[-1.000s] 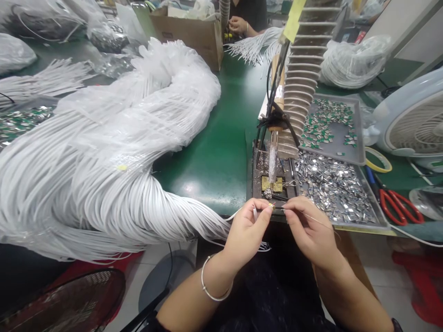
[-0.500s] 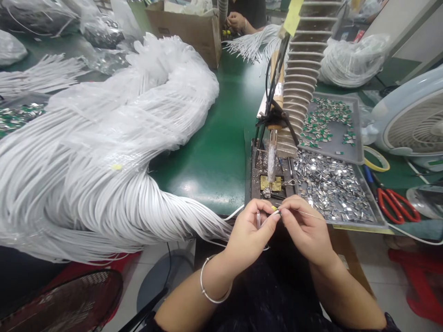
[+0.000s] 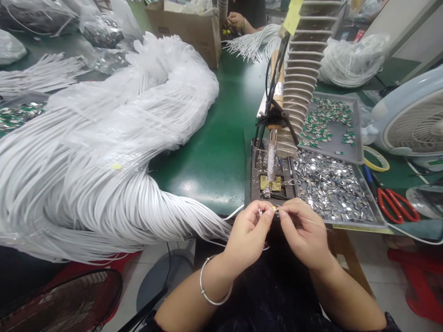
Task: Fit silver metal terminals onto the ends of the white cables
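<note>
Both hands meet in front of the soldering iron, fingertips almost touching. My left hand [image 3: 249, 233] is closed in a pinch on the end of a white cable, where a small yellow bit [image 3: 274, 208] shows. Closed as well, my right hand [image 3: 304, 233] pinches at that same end, and a thin wire [image 3: 313, 223] runs back across its fingers. Fingers hide most of the cable tip. Just beyond them hangs the soldering iron [image 3: 272, 154], tip down over a yellow sponge [image 3: 276, 183]. To the left lies a large bundle of white cables [image 3: 145, 203], partly wrapped in plastic.
At right, a tray of metal shells [image 3: 334, 186] sits under the edge of a tray with small green-ended connectors [image 3: 341, 122]. Red-handled scissors [image 3: 398, 205], yellow tape [image 3: 376, 158] and a fan [image 3: 411, 115] stand farther right. A ribbed hose [image 3: 308, 69] hangs overhead. A co-worker's hand [image 3: 236, 21] shows behind.
My fingertips have shifted slightly at the cable end, and the left fingers have rolled inward. The yellow bit now shows between the two hands. The surroundings are unchanged.
</note>
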{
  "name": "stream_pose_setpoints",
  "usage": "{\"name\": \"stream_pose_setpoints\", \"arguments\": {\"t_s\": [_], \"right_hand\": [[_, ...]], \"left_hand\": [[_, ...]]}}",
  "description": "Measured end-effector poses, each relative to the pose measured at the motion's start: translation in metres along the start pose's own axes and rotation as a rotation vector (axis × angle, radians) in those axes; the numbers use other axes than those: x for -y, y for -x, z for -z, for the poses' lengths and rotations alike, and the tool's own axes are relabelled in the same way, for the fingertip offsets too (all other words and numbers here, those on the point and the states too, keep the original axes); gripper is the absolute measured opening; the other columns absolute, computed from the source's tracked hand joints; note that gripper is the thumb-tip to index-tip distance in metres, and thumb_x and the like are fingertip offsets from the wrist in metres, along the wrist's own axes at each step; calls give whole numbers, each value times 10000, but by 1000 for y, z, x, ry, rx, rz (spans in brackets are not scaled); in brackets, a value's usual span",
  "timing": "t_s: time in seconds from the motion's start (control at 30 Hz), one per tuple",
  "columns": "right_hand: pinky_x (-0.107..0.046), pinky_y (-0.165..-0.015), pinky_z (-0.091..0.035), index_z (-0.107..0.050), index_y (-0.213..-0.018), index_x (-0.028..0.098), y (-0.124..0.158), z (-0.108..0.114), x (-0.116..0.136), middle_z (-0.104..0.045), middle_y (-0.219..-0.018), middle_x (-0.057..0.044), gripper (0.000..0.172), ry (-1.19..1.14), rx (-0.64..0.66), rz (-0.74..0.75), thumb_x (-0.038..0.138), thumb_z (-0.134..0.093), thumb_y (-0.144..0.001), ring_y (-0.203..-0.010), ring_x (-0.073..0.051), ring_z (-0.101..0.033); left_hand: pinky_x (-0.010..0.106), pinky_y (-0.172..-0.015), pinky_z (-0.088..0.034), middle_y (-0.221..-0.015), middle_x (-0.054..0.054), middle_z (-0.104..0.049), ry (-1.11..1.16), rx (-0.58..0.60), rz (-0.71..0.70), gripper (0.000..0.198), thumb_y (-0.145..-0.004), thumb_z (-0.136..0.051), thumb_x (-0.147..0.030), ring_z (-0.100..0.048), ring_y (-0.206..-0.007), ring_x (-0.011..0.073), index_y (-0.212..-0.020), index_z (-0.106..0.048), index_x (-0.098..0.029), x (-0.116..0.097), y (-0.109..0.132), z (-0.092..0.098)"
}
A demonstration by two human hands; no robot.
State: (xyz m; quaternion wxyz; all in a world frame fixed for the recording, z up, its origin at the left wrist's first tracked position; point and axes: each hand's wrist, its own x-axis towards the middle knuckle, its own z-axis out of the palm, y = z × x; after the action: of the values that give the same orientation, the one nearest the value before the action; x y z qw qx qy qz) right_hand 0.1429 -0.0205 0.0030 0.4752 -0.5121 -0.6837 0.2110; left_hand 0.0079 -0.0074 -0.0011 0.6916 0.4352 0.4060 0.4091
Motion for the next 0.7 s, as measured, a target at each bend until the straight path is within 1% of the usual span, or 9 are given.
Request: {"name": "stream_pose_setpoints", "arguments": {"t_s": [0.07, 0.13, 0.2, 0.3, 0.4, 0.5, 0.57, 0.7], "right_hand": [[-235, -603, -445, -565, -814, 184, 2, -1, -1, -557, -713, -3, 133, 38, 2, 66, 60, -517, -813, -652, -102, -527], [-244, -610, -454, -565, -828, 185, 3, -1, -1, -566, -726, -8, 142, 42, 9, 81, 55, -509, -815, -664, -109, -535], [-249, -607, -459, -565, -837, 189, 3, 0, -2, -571, -736, -10, 140, 35, 0, 58, 66, -500, -825, -672, -114, -541], [-240, -565, -449, -567, -852, 194, 3, 2, -3, -554, -722, -3, 123, 4, -19, -24, 100, -488, -848, -639, -109, -537], [-236, -540, -437, -573, -850, 194, 3, 2, -3, -537, -706, 2, 106, -42, -21, -88, 136, -486, -865, -616, -106, -535], [-233, -540, -433, -576, -844, 197, 3, 1, -5, -533, -707, 6, 103, -79, -17, -113, 150, -488, -871, -614, -101, -533], [-234, -545, -434, -578, -845, 198, 4, 0, -6, -535, -713, 7, 102, -94, -15, -124, 153, -490, -871, -617, -100, -533], [-242, -552, -442, -584, -853, 199, 3, -1, -6, -545, -710, 3, 104, -83, -20, -99, 145, -496, -864, -631, -110, -541]], "left_hand": [[226, -533, -307, -672, -31, -445, 46, 6, 26, 244, -840, -544, -395, -332, -549, 73, -777, -516, -161, -1, 0, 1], [220, -519, -300, -675, -32, -454, 88, 19, 55, 236, -831, -560, -385, -325, -535, 65, -769, -514, -163, -2, 0, 2], [218, -520, -307, -730, -16, -503, 115, 17, 77, 216, -825, -573, -355, -340, -538, 58, -747, -509, -164, -5, 0, 2], [221, -556, -344, -836, 14, -571, 127, -15, 86, 183, -797, -602, -281, -392, -571, 59, -695, -507, -163, -9, 0, 1], [233, -638, -394, -864, 25, -599, 138, -25, 90, 155, -763, -619, -221, -477, -650, 79, -664, -517, -161, -13, 0, -1], [244, -712, -421, -866, 30, -607, 138, -16, 87, 135, -758, -605, -179, -536, -738, 101, -655, -521, -157, -15, -1, -2], [244, -714, -425, -863, 32, -607, 113, -10, 80, 128, -763, -592, -164, -547, -763, 108, -659, -518, -155, -15, -1, -2], [235, -648, -414, -883, 32, -604, 49, -6, 77, 131, -779, -565, -163, -537, -733, 102, -665, -498, -161, -13, -1, -1]]}}
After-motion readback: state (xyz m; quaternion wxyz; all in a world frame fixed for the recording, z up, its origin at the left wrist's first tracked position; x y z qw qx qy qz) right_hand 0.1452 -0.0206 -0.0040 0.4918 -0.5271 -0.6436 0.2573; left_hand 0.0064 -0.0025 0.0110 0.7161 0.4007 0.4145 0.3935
